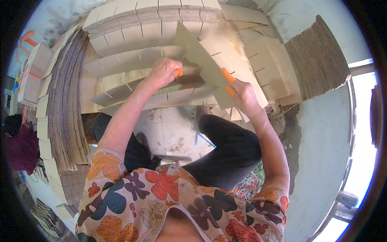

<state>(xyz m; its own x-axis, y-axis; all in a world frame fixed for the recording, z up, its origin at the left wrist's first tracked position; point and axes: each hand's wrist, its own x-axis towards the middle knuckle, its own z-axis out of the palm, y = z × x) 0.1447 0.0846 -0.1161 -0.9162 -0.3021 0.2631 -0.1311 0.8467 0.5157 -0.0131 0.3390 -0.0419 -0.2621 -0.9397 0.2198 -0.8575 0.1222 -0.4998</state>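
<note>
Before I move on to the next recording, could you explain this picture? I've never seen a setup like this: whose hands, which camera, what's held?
There's no machine: these are a person's own two hands, with orange covers on some fingers. The single view comes from a wide fisheye camera worn on the head, looking down, so straight edges bend.

In front, slotted cardboard strips stand on edge, with a cardboard stack beyond and more slotted sheets to the right. The right hand has its grip on a slanted cardboard piece. The left hand is curled above the strips; whether it holds anything isn't clear.
</note>
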